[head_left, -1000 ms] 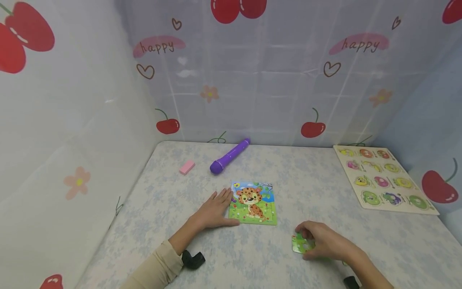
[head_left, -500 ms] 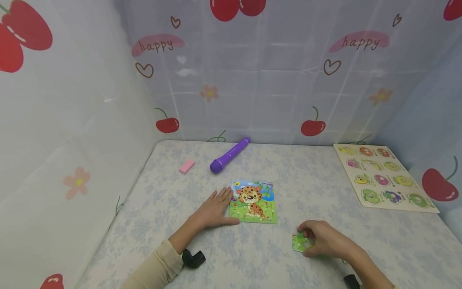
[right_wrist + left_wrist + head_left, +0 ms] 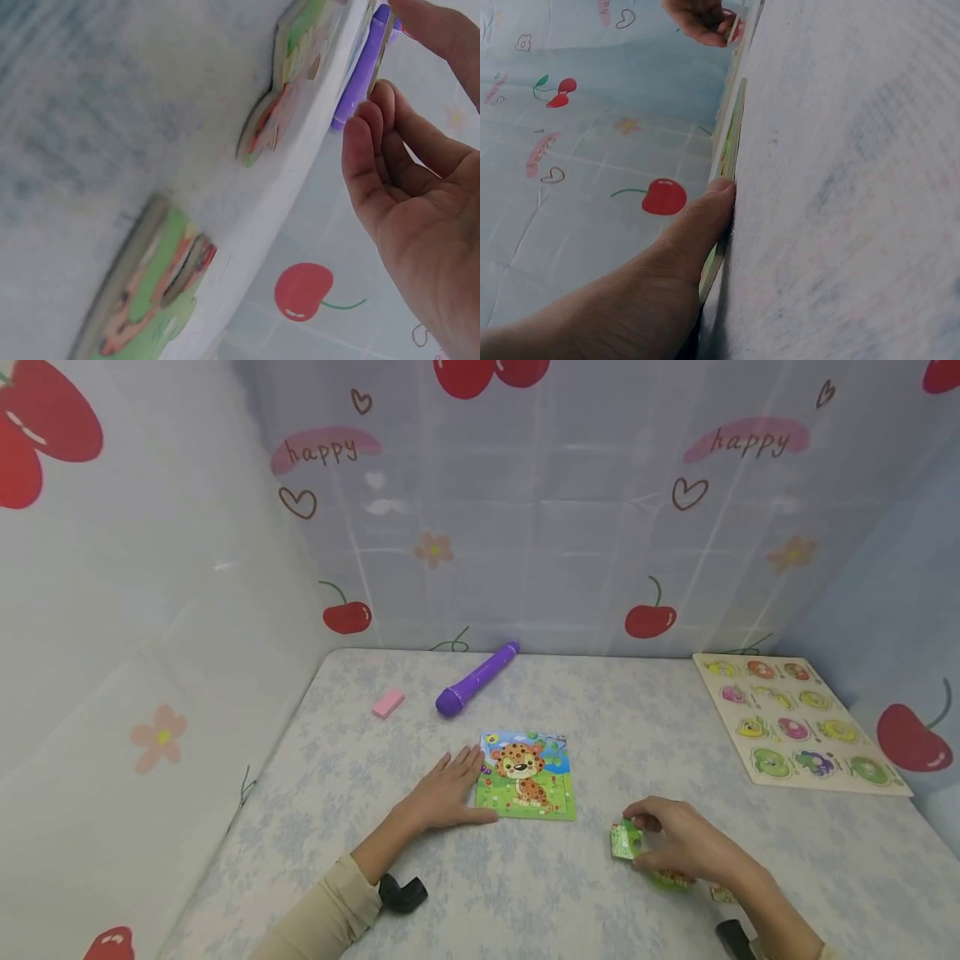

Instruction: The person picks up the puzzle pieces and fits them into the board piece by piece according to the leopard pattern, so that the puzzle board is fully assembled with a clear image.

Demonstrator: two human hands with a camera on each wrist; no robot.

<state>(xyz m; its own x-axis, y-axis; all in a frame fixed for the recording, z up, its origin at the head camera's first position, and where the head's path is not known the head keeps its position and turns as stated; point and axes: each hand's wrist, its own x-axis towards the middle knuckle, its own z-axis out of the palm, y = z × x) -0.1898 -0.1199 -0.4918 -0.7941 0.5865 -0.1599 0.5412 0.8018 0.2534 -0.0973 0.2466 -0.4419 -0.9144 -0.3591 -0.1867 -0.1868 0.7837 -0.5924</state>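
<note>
Left hand [image 3: 442,793] laid flat, fingers extended and not grasping; its fingertips touch the left edge of the leopard jigsaw puzzle [image 3: 525,775], thumb at the lower-left corner; puzzle lies picture side up near the middle of the patterned tablecloth [image 3: 600,718]. Right hand [image 3: 690,842] grasping: thumb and fingers pinch a green jigsaw piece [image 3: 626,841], to the right of the puzzle, nearer the person and apart from it; right wrist view shows this piece edge-on. Two loose pieces on the cloth: one leopard-print piece [image 3: 672,879] partly hidden beneath the right hand, one smaller-looking piece [image 3: 723,893] beside the right wrist. Farther back: purple toy microphone [image 3: 480,679] lying diagonally; pink block [image 3: 388,703] to its left, apart; fruit puzzle board [image 3: 798,725] at the far right; cherry-print curtain [image 3: 525,527] behind.
</note>
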